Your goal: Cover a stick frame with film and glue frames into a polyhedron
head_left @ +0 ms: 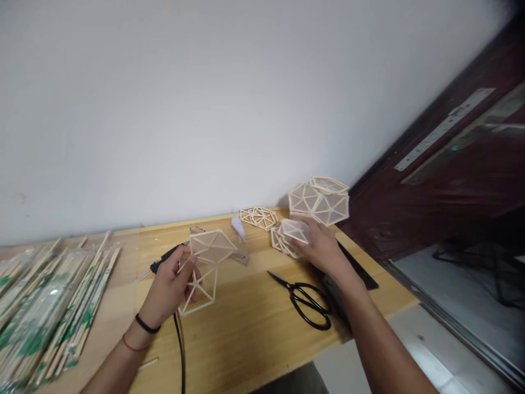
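My left hand (180,279) is closed on a wooden stick frame (215,247) above the table. The frame's upper pentagon looks covered with a thin translucent sheet, while its lower pentagon of spokes is open. On the right, my right hand (318,243) grips a sheet-covered stick panel (295,231) over a small pile of similar panels (279,246); its fingertips are partly hidden. Black-handled scissors (309,301) lie between my hands, nearer the right. A dark tool (166,256), perhaps a glue gun, lies behind my left hand.
Bagged wooden sticks (61,306) cover the table's left side. Bare stick frames (258,217) and a stack of covered panels (320,202) stand near the wall. A black cord (180,350) crosses the front edge. A dark flat strip (356,265) lies under my right forearm.
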Action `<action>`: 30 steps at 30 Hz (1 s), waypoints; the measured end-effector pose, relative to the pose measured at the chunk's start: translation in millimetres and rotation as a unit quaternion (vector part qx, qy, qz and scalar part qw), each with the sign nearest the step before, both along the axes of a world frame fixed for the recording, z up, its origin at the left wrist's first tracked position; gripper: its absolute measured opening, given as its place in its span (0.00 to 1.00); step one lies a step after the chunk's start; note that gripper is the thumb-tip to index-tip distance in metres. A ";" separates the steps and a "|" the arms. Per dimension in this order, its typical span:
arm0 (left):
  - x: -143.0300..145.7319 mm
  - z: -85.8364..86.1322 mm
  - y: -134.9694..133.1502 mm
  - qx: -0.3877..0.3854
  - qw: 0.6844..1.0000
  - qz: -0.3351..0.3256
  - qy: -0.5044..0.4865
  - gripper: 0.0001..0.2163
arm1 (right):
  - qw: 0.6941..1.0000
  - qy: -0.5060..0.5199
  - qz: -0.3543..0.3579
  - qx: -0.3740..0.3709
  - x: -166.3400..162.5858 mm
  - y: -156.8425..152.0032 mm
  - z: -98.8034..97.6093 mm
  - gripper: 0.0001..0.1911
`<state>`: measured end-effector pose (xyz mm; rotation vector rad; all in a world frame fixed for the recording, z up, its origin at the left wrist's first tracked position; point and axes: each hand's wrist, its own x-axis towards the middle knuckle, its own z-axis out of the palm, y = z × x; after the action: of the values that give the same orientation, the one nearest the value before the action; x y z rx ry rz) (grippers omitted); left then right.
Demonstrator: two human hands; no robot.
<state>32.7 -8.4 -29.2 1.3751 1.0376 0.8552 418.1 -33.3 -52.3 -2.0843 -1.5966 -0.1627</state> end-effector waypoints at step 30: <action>-4.5 -2.3 8.8 0.015 0.973 0.203 -0.107 0.18 | 0.803 0.534 0.259 0.046 -191.3 25.5 0.4 0.15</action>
<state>28.2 0.4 -31.5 1.0792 1.1576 1.2945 226.8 -7.8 -51.9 -1.1375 -1.2518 0.9403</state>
